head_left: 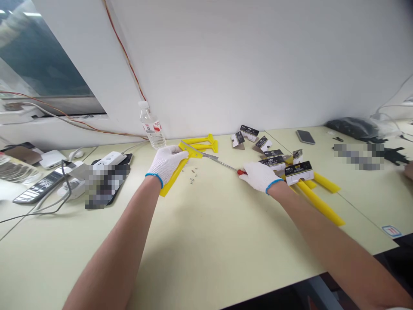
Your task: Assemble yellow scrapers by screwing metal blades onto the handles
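My left hand [166, 165], in a white knit glove with a blue cuff, grips a yellow plastic scraper [174, 174] near its head. My right hand [260, 177], gloved the same way, holds a long screwdriver [219, 159] with a red handle, and its shaft reaches to the scraper's head [190, 150]. A few small metal screws [192, 177] lie on the table just right of my left hand. Two more yellow scrapers [201, 142] lie beyond it. Further yellow handles [319, 202] and black-and-white card packaging [299, 172] sit beside my right hand.
A plastic water bottle [152, 129] stands against the white wall. Left of my hands are a white power strip [109, 161], cables and a blurred patch. A phone [305, 137] and a black plastic bag [351, 128] lie at the far right; a person's hand [409, 170] enters at the right edge.
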`<state>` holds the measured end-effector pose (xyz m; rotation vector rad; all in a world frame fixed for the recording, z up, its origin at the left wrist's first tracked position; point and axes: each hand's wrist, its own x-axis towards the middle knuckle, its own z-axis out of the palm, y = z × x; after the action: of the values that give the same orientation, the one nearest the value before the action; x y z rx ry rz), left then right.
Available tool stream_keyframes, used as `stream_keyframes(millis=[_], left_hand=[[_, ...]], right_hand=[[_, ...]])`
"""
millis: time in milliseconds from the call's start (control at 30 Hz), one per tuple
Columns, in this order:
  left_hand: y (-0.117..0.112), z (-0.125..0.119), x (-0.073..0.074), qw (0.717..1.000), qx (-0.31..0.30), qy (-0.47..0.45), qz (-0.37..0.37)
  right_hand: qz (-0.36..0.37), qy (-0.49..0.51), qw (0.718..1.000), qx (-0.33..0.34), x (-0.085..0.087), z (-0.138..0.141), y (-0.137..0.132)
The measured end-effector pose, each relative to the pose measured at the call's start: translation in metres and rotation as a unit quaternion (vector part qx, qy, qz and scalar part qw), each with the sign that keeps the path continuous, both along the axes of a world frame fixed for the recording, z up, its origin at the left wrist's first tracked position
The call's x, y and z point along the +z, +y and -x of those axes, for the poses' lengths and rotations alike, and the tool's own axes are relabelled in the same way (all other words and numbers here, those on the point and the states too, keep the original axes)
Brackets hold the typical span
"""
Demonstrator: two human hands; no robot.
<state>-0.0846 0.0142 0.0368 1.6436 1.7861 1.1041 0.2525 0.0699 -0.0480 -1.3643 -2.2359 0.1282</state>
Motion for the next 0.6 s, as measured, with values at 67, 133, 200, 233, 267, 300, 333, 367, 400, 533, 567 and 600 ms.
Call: stream_keyframes(millis=[67,133,200,233,267,300,333,367,400,533,567,600], left_hand=[[0.001,0.001,0.0,0.999,0.024,0.013,-0.018],[0.002,0.003,0.0,0.999,0.038,0.021,-0.031],[0.003,0.005,-0.002,0.998,0.044,0.025,-0.038],[0.004,0.006,-0.004,0.998,0.046,0.026,-0.04],[0.005,0.008,-0.006,0.998,0.047,0.028,-0.043],[0.007,0.009,-0.008,0.997,0.048,0.03,-0.046],[0.008,0.009,-0.01,0.997,0.047,0.032,-0.051],[0.01,0.01,-0.013,0.997,0.045,0.036,-0.058],[0.012,0.009,-0.015,0.996,0.043,0.041,-0.066],[0.015,0.003,-0.017,0.994,0.035,0.059,-0.082],[0.015,0.0,-0.016,0.995,0.035,0.06,-0.078],[0.015,-0.002,-0.015,0.995,0.036,0.059,-0.072]], right_hand=[[0.003,-0.021,1.0,-0.009,-0.002,-0.002,-0.006],[0.001,-0.015,1.0,-0.027,0.0,0.0,-0.013],[-0.007,-0.006,0.999,-0.045,0.005,0.004,-0.022],[-0.01,-0.002,0.999,-0.05,0.007,0.008,-0.026],[-0.012,0.001,0.999,-0.052,0.008,0.012,-0.031],[-0.009,0.004,0.999,-0.048,0.009,0.016,-0.037],[-0.002,0.008,0.999,-0.038,0.01,0.021,-0.042],[0.006,0.014,1.0,-0.027,0.01,0.026,-0.047],[0.014,0.021,1.0,-0.017,0.01,0.031,-0.051],[0.024,0.045,0.999,0.001,0.011,0.043,-0.062],[0.02,0.047,0.999,0.006,0.011,0.044,-0.063],[0.016,0.047,0.999,0.01,0.01,0.044,-0.063]])
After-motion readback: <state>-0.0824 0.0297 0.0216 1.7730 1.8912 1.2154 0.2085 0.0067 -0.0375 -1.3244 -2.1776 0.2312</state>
